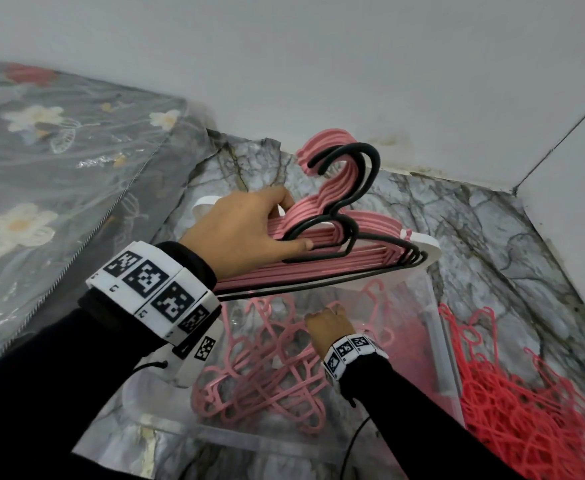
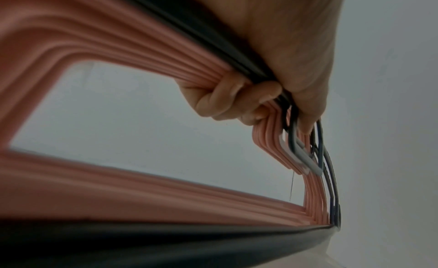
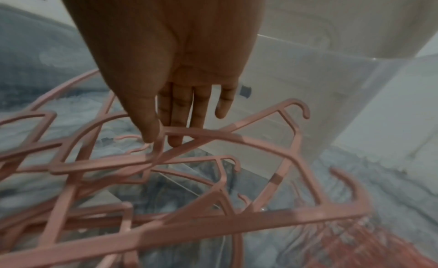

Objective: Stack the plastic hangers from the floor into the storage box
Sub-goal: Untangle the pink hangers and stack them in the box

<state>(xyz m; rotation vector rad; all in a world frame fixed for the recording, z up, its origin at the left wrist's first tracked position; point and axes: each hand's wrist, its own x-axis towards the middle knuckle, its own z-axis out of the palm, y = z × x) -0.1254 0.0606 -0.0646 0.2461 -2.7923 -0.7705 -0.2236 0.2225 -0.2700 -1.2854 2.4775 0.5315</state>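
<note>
My left hand [image 1: 293, 221] [image 2: 267, 111] grips a thick bundle of pink and black hangers [image 1: 336, 268] [image 2: 118, 47] by its upper arm, hooks pointing up and away, held level above the clear storage box [image 1: 235, 439] [image 3: 308, 85]. Inside the box lies a loose tangle of thin pink hangers [image 1: 260, 372] [image 3: 166, 231]. My right hand [image 1: 327, 311] [image 3: 162, 141] reaches down into the box. Its thumb sits in front of one thin pink hanger's bar and its fingers behind it, pinching it.
A heap of red hangers [image 1: 526, 410] [image 3: 355, 244] lies on the marble-patterned floor [image 1: 492, 237] just right of the box. A floral-covered mattress [image 1: 41, 168] borders the left side. The grey wall [image 1: 319, 64] and a corner close off the back.
</note>
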